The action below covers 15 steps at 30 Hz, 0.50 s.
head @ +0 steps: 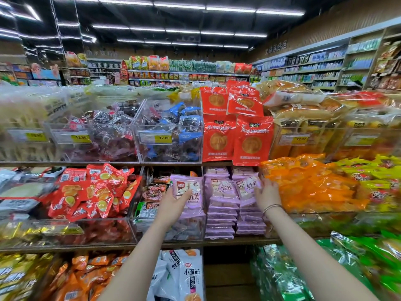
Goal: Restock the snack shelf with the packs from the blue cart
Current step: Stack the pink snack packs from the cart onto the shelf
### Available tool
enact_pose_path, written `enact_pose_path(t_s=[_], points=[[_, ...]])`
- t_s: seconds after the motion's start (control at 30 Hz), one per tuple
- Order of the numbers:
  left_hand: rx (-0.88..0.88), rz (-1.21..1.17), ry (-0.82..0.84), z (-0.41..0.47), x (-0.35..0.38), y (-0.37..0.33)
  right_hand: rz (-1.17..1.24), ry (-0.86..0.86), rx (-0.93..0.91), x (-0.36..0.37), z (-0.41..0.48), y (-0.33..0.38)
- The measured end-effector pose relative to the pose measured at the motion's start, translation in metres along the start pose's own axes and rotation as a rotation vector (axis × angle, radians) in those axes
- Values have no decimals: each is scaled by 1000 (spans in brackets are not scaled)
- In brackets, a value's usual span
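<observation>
Forearms (138,257): both bare, cut off by the lower edge, reaching up to the middle shelf (217,241).
Cut off: white bags (188,276) below the shelf run out of view at the bottom.
Blurred: goods at the far left and right edges are smeared, their print unreadable.
Left grip (173,203): holds one purple pack (193,190) upright in front of a clear bin (169,227), thumb on its front, fingers hidden behind it.
Right grip (268,195): at the right edge of a tilted pack (247,187) that tops the purple stacks (221,216); whether the fingers clasp it or only touch it cannot be told.
Wrist: bracelet (272,207) on the right arm.
Stacks: two side by side on the middle shelf, between the bin and orange bags (308,183).
</observation>
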State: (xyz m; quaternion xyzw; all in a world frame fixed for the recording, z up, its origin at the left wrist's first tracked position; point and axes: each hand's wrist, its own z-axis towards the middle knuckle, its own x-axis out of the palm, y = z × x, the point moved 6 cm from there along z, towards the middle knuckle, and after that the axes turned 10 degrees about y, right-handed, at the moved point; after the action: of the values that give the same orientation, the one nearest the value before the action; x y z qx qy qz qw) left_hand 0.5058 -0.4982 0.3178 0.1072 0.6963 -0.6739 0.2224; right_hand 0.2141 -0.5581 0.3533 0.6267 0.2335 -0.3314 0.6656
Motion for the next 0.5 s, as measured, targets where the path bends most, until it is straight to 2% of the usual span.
enact_pose_path(t_s=[0.2,0.33,0.5], points=[[-5,-8,-5,1,1,1,-602,-37,-333,26,-13,12],[13,-26,9,2,1,1,-662,128,-411,46,-15,11],[12,-26,7,1,1,-1,-651,173,-415,48,-5,0]])
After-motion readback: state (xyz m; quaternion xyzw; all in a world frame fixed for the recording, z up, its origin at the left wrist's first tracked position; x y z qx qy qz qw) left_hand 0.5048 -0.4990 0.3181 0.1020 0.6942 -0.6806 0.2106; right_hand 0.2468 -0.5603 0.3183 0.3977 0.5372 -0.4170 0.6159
